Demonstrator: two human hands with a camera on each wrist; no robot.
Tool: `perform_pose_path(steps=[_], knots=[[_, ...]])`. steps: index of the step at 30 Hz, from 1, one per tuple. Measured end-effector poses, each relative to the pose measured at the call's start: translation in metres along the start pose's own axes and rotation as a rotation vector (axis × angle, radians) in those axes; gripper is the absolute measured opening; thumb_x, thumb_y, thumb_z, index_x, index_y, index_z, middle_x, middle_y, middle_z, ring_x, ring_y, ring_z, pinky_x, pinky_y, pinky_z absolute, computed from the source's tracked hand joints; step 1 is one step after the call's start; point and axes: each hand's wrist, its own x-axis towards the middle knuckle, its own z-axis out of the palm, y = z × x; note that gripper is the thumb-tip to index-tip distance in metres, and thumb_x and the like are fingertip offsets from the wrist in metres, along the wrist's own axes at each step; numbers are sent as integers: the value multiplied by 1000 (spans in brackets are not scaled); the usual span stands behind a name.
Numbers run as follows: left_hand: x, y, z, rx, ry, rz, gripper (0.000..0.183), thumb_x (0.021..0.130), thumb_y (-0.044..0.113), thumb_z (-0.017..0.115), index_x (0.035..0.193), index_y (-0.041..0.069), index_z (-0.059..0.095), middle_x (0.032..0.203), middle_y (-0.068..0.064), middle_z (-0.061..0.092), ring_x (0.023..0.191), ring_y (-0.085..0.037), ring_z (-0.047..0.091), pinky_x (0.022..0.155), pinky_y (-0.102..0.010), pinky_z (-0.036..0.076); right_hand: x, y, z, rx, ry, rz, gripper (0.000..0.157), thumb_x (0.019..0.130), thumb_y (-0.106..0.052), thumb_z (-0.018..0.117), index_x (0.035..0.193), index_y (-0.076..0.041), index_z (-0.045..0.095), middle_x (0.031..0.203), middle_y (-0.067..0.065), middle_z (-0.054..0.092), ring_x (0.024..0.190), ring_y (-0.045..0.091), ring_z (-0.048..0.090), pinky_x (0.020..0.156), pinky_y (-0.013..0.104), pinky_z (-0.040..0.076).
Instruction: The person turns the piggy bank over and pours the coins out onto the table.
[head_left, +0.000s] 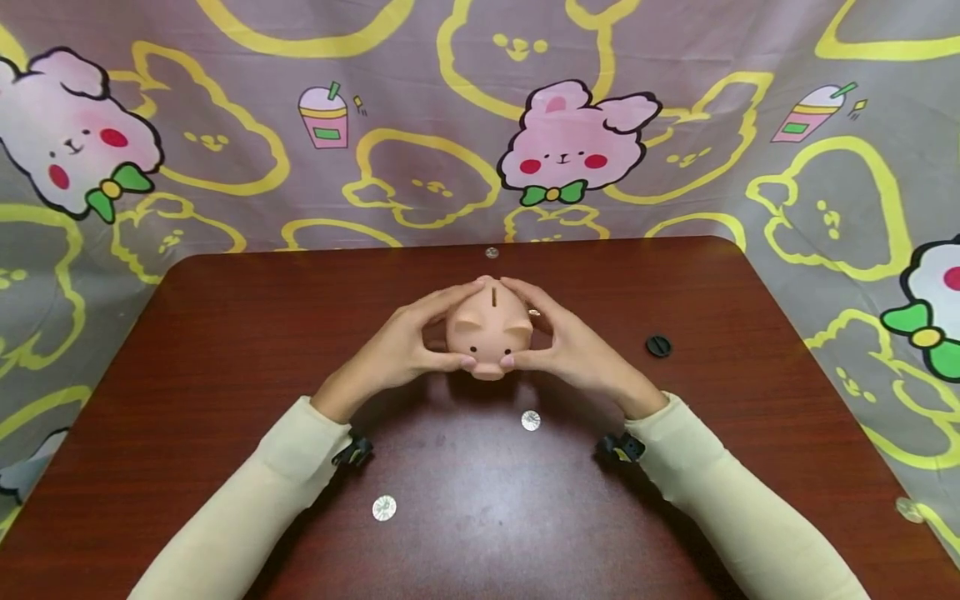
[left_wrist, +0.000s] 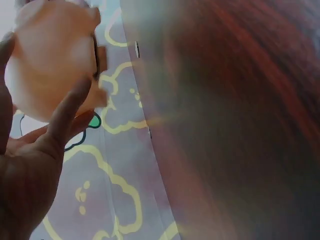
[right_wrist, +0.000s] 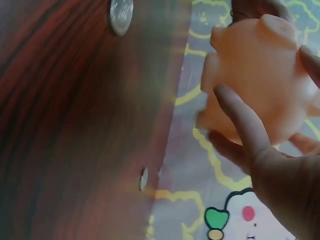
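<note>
A peach-pink piggy bank [head_left: 489,329] faces me, its coin slot on top. Both hands hold it from the sides, raised off the table in the wrist views. My left hand [head_left: 401,342] grips one flank, thumb by the snout and fingers along the back. On the opposite flank my right hand [head_left: 581,346] has a matching grip. The left wrist view shows the piggy bank's side [left_wrist: 52,60] slightly blurred; its stubby feet also appear in the right wrist view. A coin [head_left: 534,312] shows near the right hand. Another coin [head_left: 530,420] lies in front of the snout.
A round black plug [head_left: 659,346] lies on the dark red-brown table [head_left: 247,333], right of the hands. More coins rest near the front left [head_left: 384,507], at the back edge [head_left: 491,252] and by the right edge [head_left: 907,510]. A patterned cloth [head_left: 435,100] hangs behind.
</note>
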Motion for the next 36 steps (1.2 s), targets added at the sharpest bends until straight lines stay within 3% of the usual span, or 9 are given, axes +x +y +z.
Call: perform_pose_path(steps=[2,4,8,11,15,23,27,31,36], knots=[[-2,2,0,45,31,68,89,81,14,92,158,18,48,167,-6,41,149,-25,46,112,-39,51,-2,-1,0,-107,41,-122,96,84,-12,89,163,-25,36,165,0,40,139,24,51,102,44,55],[-3,4,0,94,58,139,88,79,12,93,156,17,51,169,-9,36,151,-28,44,110,-39,53,-4,-1,1,-189,80,-240,97,82,-8,90,162,-21,37,167,4,37,143,25,47,103,46,55],[-5,10,-1,258,105,310,90,77,11,94,155,21,51,171,-12,30,149,-31,45,105,-41,57,-8,-1,2,-336,152,-471,94,78,2,90,157,-11,41,172,15,27,145,29,43,93,42,61],[-7,12,-2,364,142,402,93,77,11,95,156,28,49,171,-13,29,147,-32,47,103,-41,58,-10,-2,3,-399,183,-583,90,78,2,89,154,-10,42,171,20,26,147,32,42,93,31,59],[-9,12,-3,390,161,447,95,76,8,94,156,30,49,172,-15,29,144,-32,49,100,-38,60,-11,-4,4,-438,206,-648,89,79,0,88,154,-13,42,170,22,27,155,35,34,112,24,46],[-8,12,-2,387,156,452,91,77,10,94,156,27,50,171,-15,30,145,-31,49,103,-38,58,-12,-3,4,-458,223,-652,90,77,-3,91,153,-12,43,170,21,29,154,36,36,119,27,41],[-7,12,-1,347,142,389,88,76,13,95,153,19,53,169,-15,34,148,-31,47,109,-40,54,-12,-2,3,-440,213,-592,92,76,-4,93,154,-11,44,168,20,32,149,35,43,109,35,52],[-7,12,2,162,113,259,85,77,8,93,152,12,55,168,-14,37,149,-31,47,107,-37,55,-12,-3,2,-355,202,-478,94,75,-7,94,156,-13,46,164,16,41,141,30,50,97,45,60],[-5,13,6,-122,64,76,80,86,3,85,157,14,49,163,-9,46,135,-27,60,100,-36,59,-9,-6,2,-258,211,-285,88,80,-15,92,156,-23,50,150,5,56,133,20,56,105,45,54]])
